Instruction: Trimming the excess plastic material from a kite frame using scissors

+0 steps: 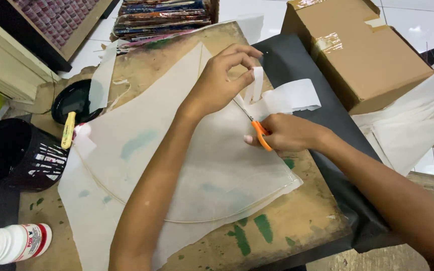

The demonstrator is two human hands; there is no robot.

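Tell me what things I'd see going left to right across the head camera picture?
White glue bottle → black basket → yellow brush → left hand → orange scissors → right hand → cardboard box.

The worn brown tabletop [297, 226], smeared with green paint, carries a large white paper sheet [141, 165] at its middle, with a black sheet [327, 115] right of that paper, a cardboard box [357, 50] beyond the black sheet, and a black dish [74, 100], black basket [16, 155] and white glue bottle [11, 243] to the paper's left.

Thin matt white paper sheet [187, 165]; scissors [255, 128] with glossy orange plastic handles; worn, paint-stained wooden board [297, 221]; matt brown cardboard box [357, 55], upper right.
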